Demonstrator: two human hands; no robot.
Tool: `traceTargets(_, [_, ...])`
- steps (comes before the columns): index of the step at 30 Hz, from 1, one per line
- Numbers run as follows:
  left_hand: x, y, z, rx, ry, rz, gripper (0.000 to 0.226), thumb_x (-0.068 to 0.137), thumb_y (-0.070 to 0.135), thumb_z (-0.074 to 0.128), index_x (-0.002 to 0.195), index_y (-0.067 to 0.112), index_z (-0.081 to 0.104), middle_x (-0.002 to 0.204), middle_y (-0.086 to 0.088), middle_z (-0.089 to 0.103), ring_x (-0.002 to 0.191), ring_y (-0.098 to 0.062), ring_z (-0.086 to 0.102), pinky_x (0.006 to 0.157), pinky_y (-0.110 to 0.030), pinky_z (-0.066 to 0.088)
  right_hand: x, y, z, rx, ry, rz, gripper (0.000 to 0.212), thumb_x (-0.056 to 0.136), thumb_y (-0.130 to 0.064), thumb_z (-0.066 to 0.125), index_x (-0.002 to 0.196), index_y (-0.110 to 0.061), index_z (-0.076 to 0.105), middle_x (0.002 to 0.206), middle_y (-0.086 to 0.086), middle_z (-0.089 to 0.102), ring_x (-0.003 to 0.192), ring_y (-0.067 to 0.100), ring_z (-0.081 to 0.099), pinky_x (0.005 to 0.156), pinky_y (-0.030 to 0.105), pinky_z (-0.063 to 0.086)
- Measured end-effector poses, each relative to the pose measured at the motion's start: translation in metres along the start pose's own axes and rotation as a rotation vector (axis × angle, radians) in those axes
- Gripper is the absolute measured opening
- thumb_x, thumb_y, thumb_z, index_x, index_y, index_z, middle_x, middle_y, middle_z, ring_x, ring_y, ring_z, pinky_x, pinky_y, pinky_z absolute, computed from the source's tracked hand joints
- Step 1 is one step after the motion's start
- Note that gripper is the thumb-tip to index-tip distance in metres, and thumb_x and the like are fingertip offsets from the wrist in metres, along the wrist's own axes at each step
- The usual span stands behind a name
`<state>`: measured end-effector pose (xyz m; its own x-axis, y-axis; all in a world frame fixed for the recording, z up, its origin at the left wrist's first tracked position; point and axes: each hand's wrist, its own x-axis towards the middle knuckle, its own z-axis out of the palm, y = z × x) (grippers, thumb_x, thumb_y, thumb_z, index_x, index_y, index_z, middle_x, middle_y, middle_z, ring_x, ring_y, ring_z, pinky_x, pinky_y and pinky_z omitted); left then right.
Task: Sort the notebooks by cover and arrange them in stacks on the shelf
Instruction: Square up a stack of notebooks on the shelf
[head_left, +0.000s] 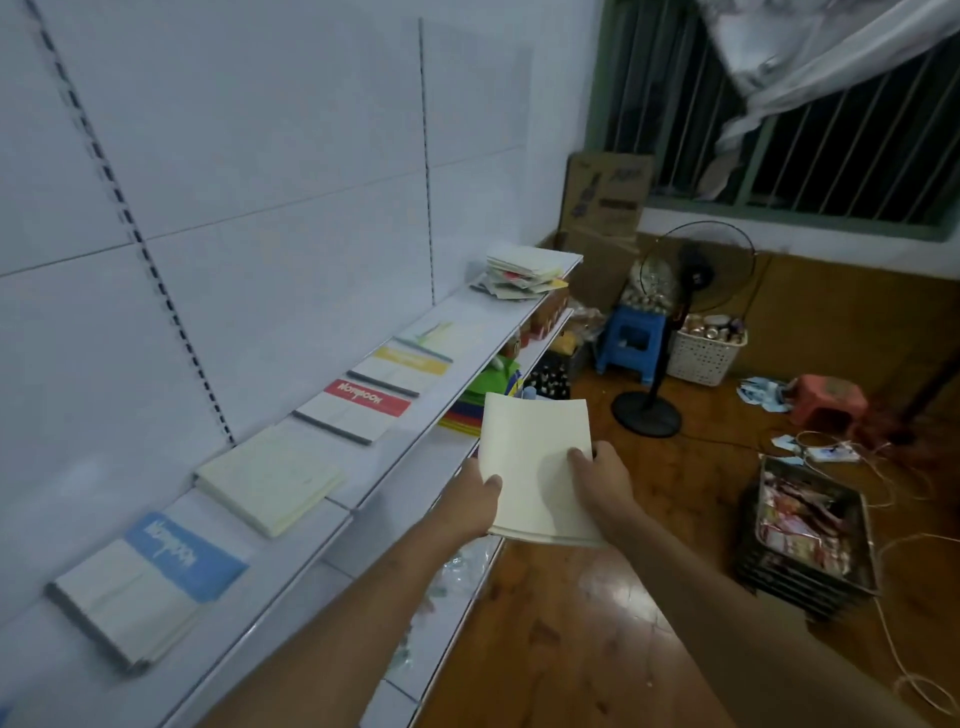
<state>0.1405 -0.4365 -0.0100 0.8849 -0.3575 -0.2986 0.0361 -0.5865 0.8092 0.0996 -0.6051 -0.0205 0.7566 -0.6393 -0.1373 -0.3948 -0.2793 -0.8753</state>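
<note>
Both hands hold a plain cream notebook (535, 457) in front of the white shelf (395, 467). My left hand (475, 501) grips its left edge and my right hand (602, 478) presses on its cover. Stacks lie in a row on the shelf: a blue-banded stack (150, 577) nearest, a cream stack (267, 480), a red-banded stack (358, 410), a yellow-banded stack (405, 366) and a pale stack with green marks (441, 335). An unsorted heap of notebooks (524, 273) sits at the shelf's far end.
A lower shelf (467, 519) holds coloured folders (478, 405) and bottles. On the wooden floor stand a fan (670, 332), a blue stool (631, 343), a white basket (706, 353), a red stool (831, 400) and a dark crate of packets (805, 535). Cables trail at right.
</note>
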Motion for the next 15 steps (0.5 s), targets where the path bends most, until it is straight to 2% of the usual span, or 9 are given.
traceTargets(3, [0.025, 0.020, 0.019, 0.014, 0.026, -0.017, 0.033, 0.100, 0.029, 0.036, 0.128, 0.013, 0.039, 0.122, -0.011, 0.055, 0.105, -0.026, 0.057, 0.084, -0.038, 0.053, 0.034, 0.011, -0.015, 0.029, -0.004, -0.008, 0.019, 0.096, -0.028, 0.045, 0.107, -0.013, 0.048, 0.106, 0.005, 0.055, 0.090, 0.022, 0.054, 0.074, 0.033, 0.043])
traceTargets(6, [0.044, 0.035, 0.032, 0.009, 0.026, -0.030, 0.031, 0.101, 0.027, 0.035, 0.128, 0.014, 0.040, 0.123, -0.010, 0.055, 0.107, -0.024, 0.055, 0.095, -0.043, 0.049, 0.063, 0.019, -0.020, 0.037, -0.029, 0.005, 0.020, 0.096, -0.030, 0.045, 0.108, -0.014, 0.047, 0.108, 0.005, 0.056, 0.092, 0.024, 0.056, 0.076, 0.036, 0.046])
traceTargets(9, [0.062, 0.038, 0.035, 0.034, 0.041, -0.063, 0.034, 0.101, 0.028, 0.034, 0.132, 0.015, 0.038, 0.126, -0.010, 0.054, 0.110, -0.025, 0.055, 0.095, -0.043, 0.049, 0.087, 0.019, -0.014, 0.031, -0.075, 0.012, 0.026, 0.096, -0.029, 0.045, 0.115, -0.012, 0.048, 0.110, 0.006, 0.057, 0.094, 0.025, 0.056, 0.077, 0.037, 0.047])
traceTargets(13, [0.088, 0.033, 0.019, 0.063, 0.075, -0.096, 0.035, 0.101, 0.027, 0.033, 0.132, 0.012, 0.038, 0.126, -0.011, 0.053, 0.102, -0.020, 0.053, 0.078, -0.031, 0.046, 0.116, 0.008, 0.012, 0.000, -0.140, -0.008, 0.024, 0.094, -0.025, 0.044, 0.113, -0.010, 0.049, 0.107, 0.009, 0.057, 0.091, 0.025, 0.055, 0.072, 0.035, 0.044])
traceTargets(15, [0.104, 0.027, 0.002, 0.065, 0.120, -0.104, 0.036, 0.100, 0.026, 0.035, 0.134, 0.011, 0.038, 0.128, -0.011, 0.053, 0.103, -0.021, 0.053, 0.082, -0.032, 0.045, 0.129, -0.006, 0.031, -0.009, -0.192, -0.028, 0.025, 0.095, -0.023, 0.041, 0.115, -0.010, 0.049, 0.105, 0.006, 0.056, 0.089, 0.023, 0.053, 0.072, 0.033, 0.041])
